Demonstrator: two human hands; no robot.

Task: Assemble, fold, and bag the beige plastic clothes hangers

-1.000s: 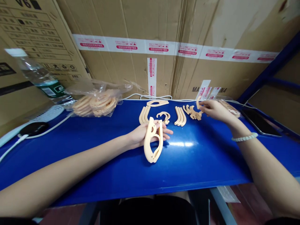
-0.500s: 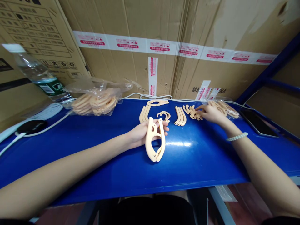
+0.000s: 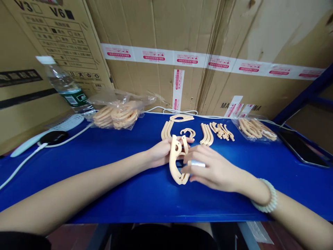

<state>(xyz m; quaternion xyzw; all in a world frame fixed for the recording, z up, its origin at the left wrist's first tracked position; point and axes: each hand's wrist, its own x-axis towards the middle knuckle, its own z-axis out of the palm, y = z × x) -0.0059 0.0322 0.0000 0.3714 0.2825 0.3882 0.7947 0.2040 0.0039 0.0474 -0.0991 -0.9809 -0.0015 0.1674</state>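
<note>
Left hand (image 3: 161, 151) was clamped on the frame (image 3: 172, 162), fingers behind it, joined end toward us, two free ends away. Right hand (image 3: 215, 168) was at the frame's right arm, fingers bent over it. Blur plus overlap: we couldn't tell if it gripped, or had a small part between its fingertips. Hands were close together, frame between them, over the table (image 3: 125, 201).

Our read: assembly step, left as fixture, right doing the fitting. Next move, we judged, called for a firm left hold and right fingertips lined up square before any push; the frame's arm could swing otherwise.

Outward: hook (image 3: 193, 133) just past the left fingertips, left strips (image 3: 168, 130) beyond the left hand, right strips (image 3: 206, 134) beyond the right, small parts (image 3: 220, 131) farther right of those. Flat hanger (image 3: 189, 118) lay behind the hook.
</note>
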